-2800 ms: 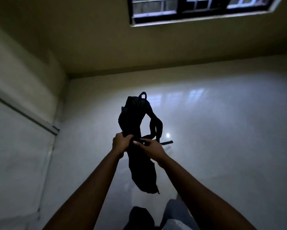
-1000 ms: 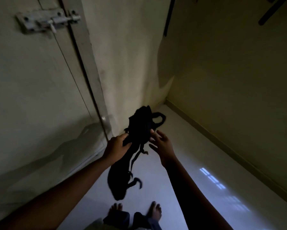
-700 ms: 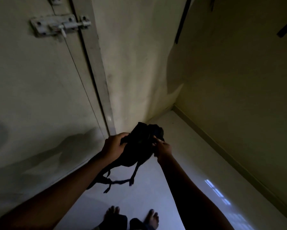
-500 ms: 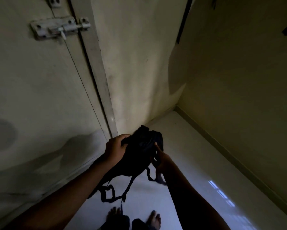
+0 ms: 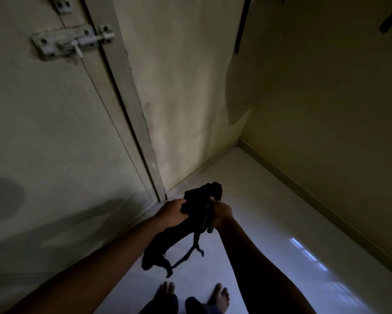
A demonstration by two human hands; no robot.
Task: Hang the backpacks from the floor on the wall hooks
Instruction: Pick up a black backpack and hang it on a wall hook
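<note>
Left hand (image 5: 172, 211) and right hand (image 5: 222, 211) grip backpack (image 5: 197, 205).

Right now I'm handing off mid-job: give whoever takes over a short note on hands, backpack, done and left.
Left hand: gripping the black backpack on its upper body.
Right hand: closed on its strap side.
Backpack: off the floor, held in the air near the door, straps dangling.
Done: picked up.
Left: hang it; no hook clearly in view. Other backpacks not in view.
</note>
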